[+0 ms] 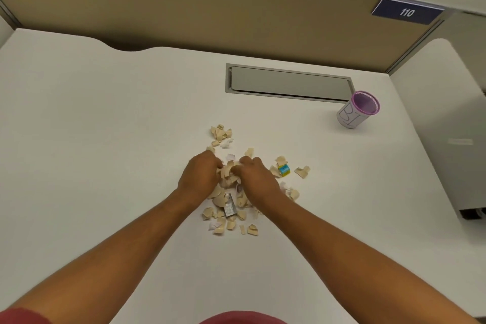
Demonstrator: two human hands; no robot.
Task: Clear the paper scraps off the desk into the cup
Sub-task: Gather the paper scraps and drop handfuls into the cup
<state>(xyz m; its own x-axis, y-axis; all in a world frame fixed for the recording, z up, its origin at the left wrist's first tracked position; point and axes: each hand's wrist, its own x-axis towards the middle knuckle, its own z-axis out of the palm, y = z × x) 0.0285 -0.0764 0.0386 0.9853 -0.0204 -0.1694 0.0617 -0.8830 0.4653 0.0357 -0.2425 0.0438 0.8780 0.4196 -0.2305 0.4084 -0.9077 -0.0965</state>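
Note:
A heap of beige and white paper scraps (228,214) lies in the middle of the white desk (105,126). My left hand (198,176) and my right hand (256,179) press together over the heap's centre, fingers curled around a bunch of scraps between them. More scraps lie apart: a cluster further back (221,134), loose ones to the right (302,171). A small blue and yellow piece (284,169) sits just right of my right hand. The cup (357,112), white with a purple mesh rim, stands upright far right, well away from both hands.
A grey cable-tray lid (288,83) is set into the desk behind the scraps. A tan partition wall (184,13) runs along the back, with a blue "110" sign (407,12). The desk's right edge drops off beside the cup toward a white cabinet (457,144).

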